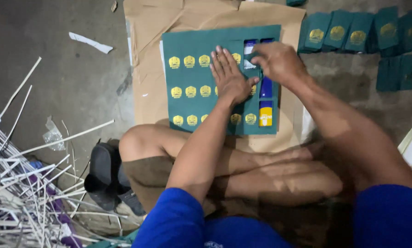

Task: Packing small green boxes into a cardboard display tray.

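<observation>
Bare concrete floor [77, 82], grey and stained, carrying everything in view.

A flattened brown cardboard sheet [146, 92] lies directly on the floor and serves as the landmark. Left of the cardboard, a torn white paper scrap [91, 42] and a crumpled clear plastic bit [53, 136] rest on the concrete. Further left and nearer the person, a heap of thin white trimmed strips [22, 193] sprawls across it. Just below the cardboard's left corner sits a pair of dark sandals [103, 174]. Right of the cardboard, rows of small green covers [357, 32] lie overlapping on the floor.
</observation>
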